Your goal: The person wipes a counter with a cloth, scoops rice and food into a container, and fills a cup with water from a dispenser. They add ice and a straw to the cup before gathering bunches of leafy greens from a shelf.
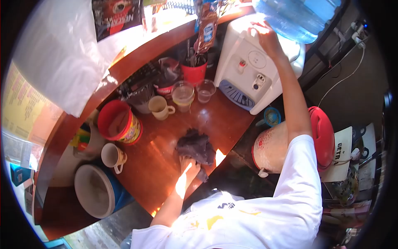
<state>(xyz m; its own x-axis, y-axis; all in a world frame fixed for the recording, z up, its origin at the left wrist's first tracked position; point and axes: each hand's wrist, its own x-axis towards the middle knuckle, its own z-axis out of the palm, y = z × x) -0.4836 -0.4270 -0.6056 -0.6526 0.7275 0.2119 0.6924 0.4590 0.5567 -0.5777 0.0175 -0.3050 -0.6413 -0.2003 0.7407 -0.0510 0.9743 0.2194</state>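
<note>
My left hand point(189, 164) is closed on a crumpled dark grey cloth point(197, 147), which lies on the brown wooden counter point(155, 166). At the upper right, my right hand point(265, 35) reaches to the top front edge of a white water dispenser point(238, 47). Its fingers look stretched out against the dispenser, partly washed out by sunlight. A large blue water bottle point(300, 18) sits on the dispenser just beyond that hand. Behind the cloth stand a beige mug point(159, 108) and two clear plastic cups, the larger cup point(183, 94) beside the smaller cup point(205, 92).
To the left are a red tub point(114, 120), a white mug point(112, 155) and a blue-and-white bucket point(93, 191). A red container point(195, 74) holds utensils at the back. Right of the counter stand a water jug point(269, 147) with a red lid point(321, 135) and a small blue strainer point(272, 117).
</note>
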